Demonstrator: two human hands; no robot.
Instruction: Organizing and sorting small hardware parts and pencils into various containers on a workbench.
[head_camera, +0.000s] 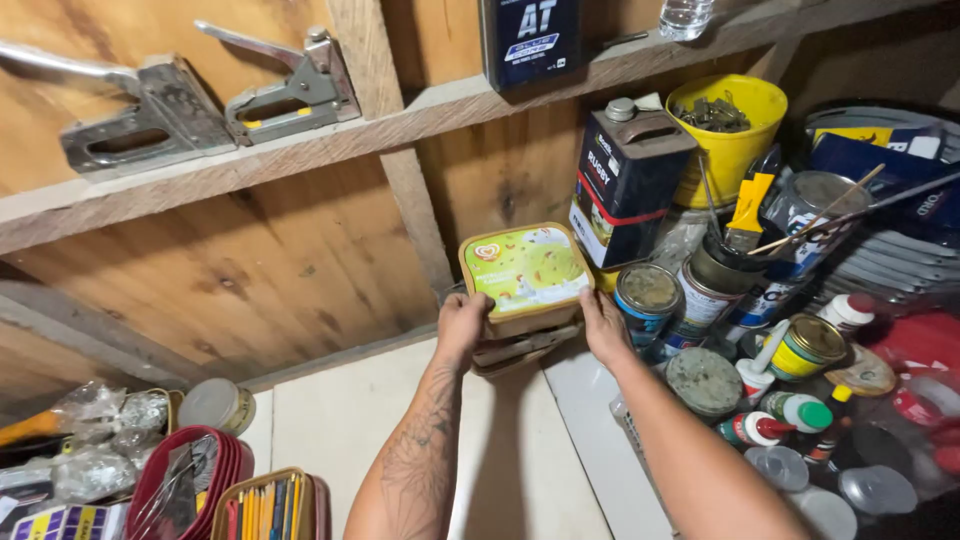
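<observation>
Tub stack (524, 290) sat on the bench against the wall, beside the tins (648, 295). Left hand (462, 325) and right hand (603, 325) clamped its sides. Best kept level, squeezed evenly so lower tubs didn't slip. Yellow bucket (735, 150) held small metal hardware; tub contents hidden.

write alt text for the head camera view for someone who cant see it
Two bare hands, left hand and right hand, grip a stack of tubs with a green lid above a pale workbench. Paint tins crowd the right; two staple guns rest on a wooden shelf.
</observation>
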